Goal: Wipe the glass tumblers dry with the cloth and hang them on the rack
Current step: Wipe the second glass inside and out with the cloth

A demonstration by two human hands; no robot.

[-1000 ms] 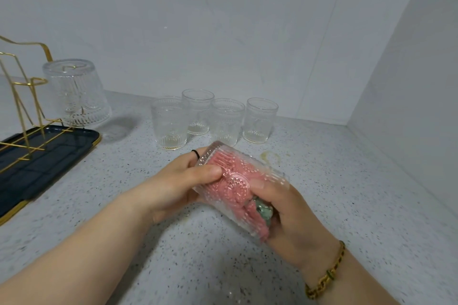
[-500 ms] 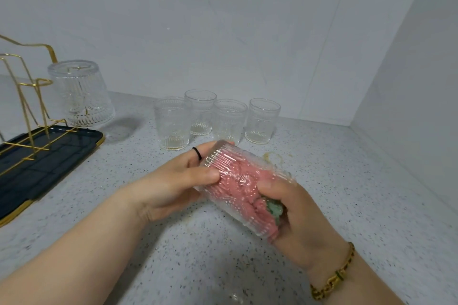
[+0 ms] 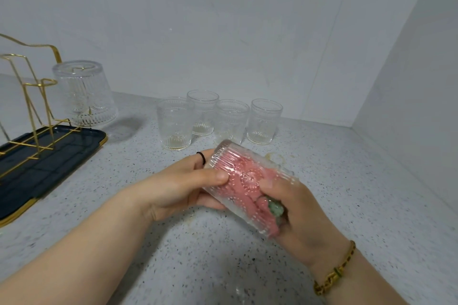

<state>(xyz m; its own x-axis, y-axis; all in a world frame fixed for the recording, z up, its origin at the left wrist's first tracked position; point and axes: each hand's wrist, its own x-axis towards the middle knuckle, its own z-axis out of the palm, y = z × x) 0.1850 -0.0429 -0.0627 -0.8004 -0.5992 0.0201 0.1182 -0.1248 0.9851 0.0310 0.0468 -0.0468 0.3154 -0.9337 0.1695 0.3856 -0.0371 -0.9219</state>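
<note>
Two hands share one tumbler (image 3: 238,168). The left hand (image 3: 188,181) clasps the closed base end with thumb and fingers. The right hand (image 3: 297,208) has its fingers pushed into the mouth and bunches the pink cloth (image 3: 245,186) against the inside wall, thumb on the outside. The glass hangs tilted above the counter (image 3: 347,181), base up and away, mouth down toward the right wrist.

From where I stand, the worry is the left hold. The glass is ribbed and probably wet, so a hard twist of the cloth could spin it loose, and the stone below would chip it. The cloth looks packed tight too, and yanking it out might jerk the glass free.

Just beyond the grip is a wet ring (image 3: 273,157), and past that four tumblers (image 3: 176,124) stand upright and close together. Carrying the glass off to the rack (image 3: 32,96), far out to the left on its dark tray (image 3: 49,161), could clip the nearest of them. One hung tumbler (image 3: 84,91) already sits upside down there, and a careless second hang might knock it.
</note>
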